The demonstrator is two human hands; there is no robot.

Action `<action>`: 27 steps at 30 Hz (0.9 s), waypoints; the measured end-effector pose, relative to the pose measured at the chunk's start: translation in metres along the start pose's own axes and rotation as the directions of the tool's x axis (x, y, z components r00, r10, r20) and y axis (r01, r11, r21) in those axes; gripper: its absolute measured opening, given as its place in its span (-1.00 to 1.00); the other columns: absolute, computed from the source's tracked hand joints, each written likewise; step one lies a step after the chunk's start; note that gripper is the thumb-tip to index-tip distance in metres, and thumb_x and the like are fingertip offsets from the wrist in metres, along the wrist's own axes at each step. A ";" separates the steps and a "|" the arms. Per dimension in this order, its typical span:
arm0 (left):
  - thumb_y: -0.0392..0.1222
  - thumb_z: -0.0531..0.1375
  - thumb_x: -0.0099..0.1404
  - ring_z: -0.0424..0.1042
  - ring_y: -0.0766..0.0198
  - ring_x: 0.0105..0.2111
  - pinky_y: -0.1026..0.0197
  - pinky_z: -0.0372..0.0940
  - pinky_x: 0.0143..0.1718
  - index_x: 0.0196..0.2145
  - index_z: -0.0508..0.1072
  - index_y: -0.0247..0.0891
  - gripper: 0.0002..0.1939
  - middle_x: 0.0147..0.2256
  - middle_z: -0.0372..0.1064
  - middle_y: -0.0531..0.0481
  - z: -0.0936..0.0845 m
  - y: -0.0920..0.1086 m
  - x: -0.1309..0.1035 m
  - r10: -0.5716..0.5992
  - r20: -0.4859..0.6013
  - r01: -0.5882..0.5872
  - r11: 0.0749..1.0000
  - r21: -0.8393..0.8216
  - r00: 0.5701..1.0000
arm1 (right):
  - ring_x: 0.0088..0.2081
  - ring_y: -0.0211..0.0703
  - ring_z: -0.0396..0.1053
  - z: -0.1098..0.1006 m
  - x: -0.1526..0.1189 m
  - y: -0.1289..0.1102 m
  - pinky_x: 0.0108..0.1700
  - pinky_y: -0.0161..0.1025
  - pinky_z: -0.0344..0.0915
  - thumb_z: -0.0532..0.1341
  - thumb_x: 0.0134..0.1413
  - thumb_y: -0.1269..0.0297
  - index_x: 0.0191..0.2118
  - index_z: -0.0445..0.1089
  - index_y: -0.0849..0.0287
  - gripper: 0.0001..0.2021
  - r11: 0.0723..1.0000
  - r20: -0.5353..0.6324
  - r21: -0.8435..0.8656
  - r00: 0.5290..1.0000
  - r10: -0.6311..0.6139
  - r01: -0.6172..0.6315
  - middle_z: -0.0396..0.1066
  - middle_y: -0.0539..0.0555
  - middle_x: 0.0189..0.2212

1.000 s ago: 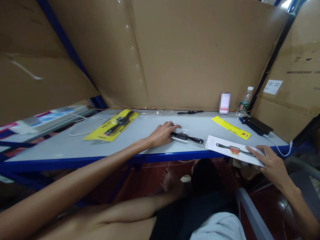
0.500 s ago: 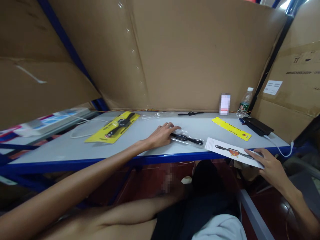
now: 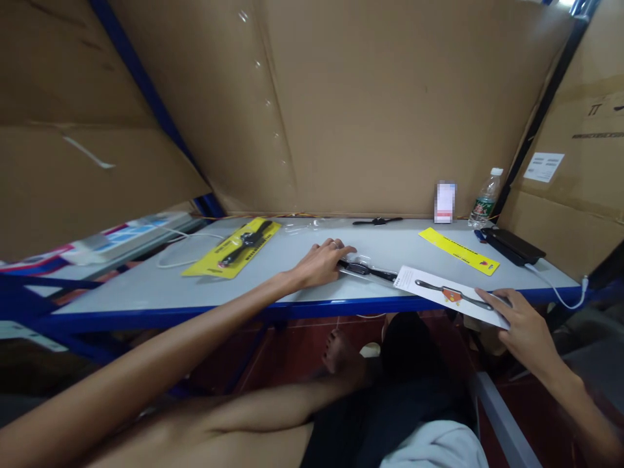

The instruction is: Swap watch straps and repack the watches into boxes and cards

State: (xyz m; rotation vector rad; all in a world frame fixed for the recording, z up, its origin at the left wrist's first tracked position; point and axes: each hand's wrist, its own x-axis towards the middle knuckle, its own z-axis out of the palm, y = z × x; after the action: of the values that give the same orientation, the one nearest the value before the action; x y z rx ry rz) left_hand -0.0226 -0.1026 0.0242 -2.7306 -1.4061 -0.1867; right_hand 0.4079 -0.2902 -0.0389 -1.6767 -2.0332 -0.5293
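Observation:
A black spokeshave (image 3: 361, 268) lies in a clear plastic blister (image 3: 375, 264) near the table's front edge. My left hand (image 3: 320, 265) is closed on the blister's left end, its forefinger stretched over the edge. On the right, my right hand (image 3: 524, 322) pinches the outer end of a white backing card (image 3: 429, 290) printed with a spokeshave picture. The card's left end overlaps the blister's right end and hides the tip of that handle. Left of my hands, another spokeshave (image 3: 251, 238) lies on a yellow card (image 3: 205, 265).
Along the back lie a third spokeshave (image 3: 377, 221) and clear plastic (image 3: 305, 225). To the right are a yellow card strip (image 3: 458, 250), a phone (image 3: 444, 203), a water bottle (image 3: 483, 201) and a black case (image 3: 514, 244) with a white cable. Cardboard walls (image 3: 370, 117) surround the table.
The white card has moved left in my right hand and now covers the blister's right end. My left hand stays at the blister's left end. The view has shifted slightly.

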 end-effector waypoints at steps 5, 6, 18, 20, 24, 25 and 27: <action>-0.37 0.11 0.18 0.27 -0.08 0.17 -0.12 0.29 0.09 0.28 0.30 -0.08 -0.30 0.14 0.32 -0.20 0.002 -0.005 0.000 0.013 -0.008 -0.013 1.000 0.009 1.000 | -0.02 0.06 0.47 0.007 0.002 0.000 -0.14 -0.12 0.52 0.09 -0.19 0.58 0.29 0.37 -0.07 -0.17 0.999 0.019 -0.004 0.999 -0.049 0.049 0.40 0.13 0.01; -0.38 0.11 0.18 0.27 -0.08 0.17 -0.11 0.29 0.08 0.28 0.30 -0.09 -0.31 0.14 0.32 -0.21 0.002 -0.005 0.000 0.018 -0.010 -0.018 1.000 0.014 1.000 | -0.02 0.07 0.47 0.006 0.001 -0.001 -0.17 -0.12 0.52 0.10 -0.19 0.58 0.30 0.36 -0.07 -0.17 0.998 0.010 -0.021 0.999 -0.053 0.054 0.40 0.14 0.02; -0.35 0.15 0.19 0.23 -0.13 0.21 -0.19 0.28 0.09 0.30 0.27 -0.13 -0.30 0.19 0.30 -0.24 0.005 0.017 -0.001 0.019 -0.037 -0.018 1.000 0.007 0.999 | -0.08 0.21 0.38 0.012 0.054 -0.082 -0.16 0.01 0.50 0.17 -0.12 0.54 0.49 -0.10 -0.03 0.00 0.988 -0.031 -0.063 0.990 -0.141 0.139 0.40 0.23 -0.08; -0.36 0.15 0.19 0.24 -0.12 0.21 -0.17 0.29 0.07 0.29 0.27 -0.15 -0.31 0.20 0.30 -0.24 0.005 0.018 -0.002 0.014 -0.037 -0.014 1.000 0.020 0.999 | -0.07 0.22 0.37 0.014 0.068 -0.092 -0.14 0.02 0.49 0.17 -0.09 0.54 0.50 -0.12 0.02 -0.02 0.988 -0.022 -0.038 0.989 -0.148 0.147 0.40 0.24 -0.08; -0.34 0.15 0.18 0.30 -0.09 0.16 -0.11 0.33 0.02 0.21 0.33 -0.16 -0.39 0.13 0.35 -0.24 0.003 0.021 -0.003 -0.048 -0.026 0.049 0.998 0.035 0.999 | 0.08 0.21 0.35 0.010 0.078 -0.084 0.05 0.10 0.43 0.20 0.08 0.42 0.49 -0.11 0.02 -0.13 0.971 0.031 0.151 0.981 -0.191 0.185 0.39 0.23 0.10; -0.33 0.15 0.19 0.31 -0.09 0.13 -0.10 0.34 0.00 0.18 0.34 -0.17 -0.43 0.10 0.36 -0.24 0.003 0.022 -0.003 -0.067 -0.028 0.068 0.997 0.040 0.997 | 0.14 0.20 0.34 0.010 0.076 -0.077 0.11 0.12 0.40 0.21 0.15 0.33 0.49 -0.09 0.02 -0.17 0.960 0.034 0.212 0.981 -0.192 0.181 0.36 0.22 0.17; -0.31 0.14 0.22 0.33 -0.08 0.09 -0.07 0.35 -0.03 0.14 0.35 -0.19 -0.49 0.05 0.37 -0.25 0.002 0.023 -0.002 -0.092 -0.043 0.094 0.994 0.055 0.995 | 0.17 0.17 0.34 0.010 0.071 -0.060 0.15 0.12 0.35 0.20 0.25 0.14 0.44 0.06 0.07 -0.31 0.951 0.006 0.294 0.994 -0.106 0.100 0.36 0.25 0.21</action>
State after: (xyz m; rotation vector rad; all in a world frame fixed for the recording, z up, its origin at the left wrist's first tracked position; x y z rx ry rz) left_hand -0.0049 -0.1179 0.0217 -2.6034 -1.5045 -0.2030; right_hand 0.3362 -0.2383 -0.0077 -1.4126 -2.1046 -0.2271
